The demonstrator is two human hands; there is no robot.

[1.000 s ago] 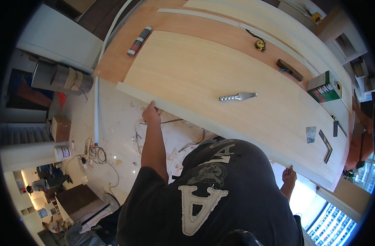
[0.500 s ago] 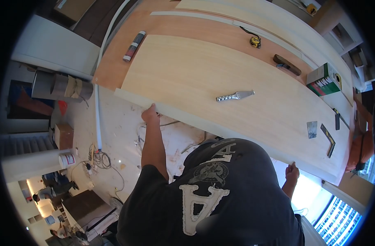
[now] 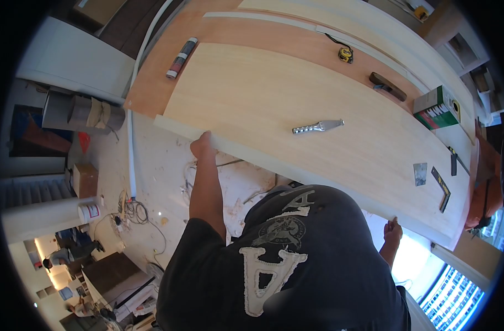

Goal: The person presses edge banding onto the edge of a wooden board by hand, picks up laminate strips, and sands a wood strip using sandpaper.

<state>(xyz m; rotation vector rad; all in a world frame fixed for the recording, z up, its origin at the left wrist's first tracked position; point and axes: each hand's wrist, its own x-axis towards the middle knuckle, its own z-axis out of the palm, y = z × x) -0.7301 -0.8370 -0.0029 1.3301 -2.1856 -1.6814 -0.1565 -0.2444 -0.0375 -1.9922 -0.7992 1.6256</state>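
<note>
Across mid-frame, our left hand [image 3: 203,146] and right hand [image 3: 392,231] grip the pale strip [image 3: 257,159], already lying along the panel [image 3: 252,88]; fixing unclear.

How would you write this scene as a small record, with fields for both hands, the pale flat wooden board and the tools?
Left hand: at the long whitish strip along the near edge of the pale flat wooden board
Right hand: at the same strip, farther right
On board: silver tool with ridged handle; thin grey rectangular plate; black L-shaped square
On reddish-brown sheet beyond: yellow-and-black tape measure; brown wooden hand plane
</note>
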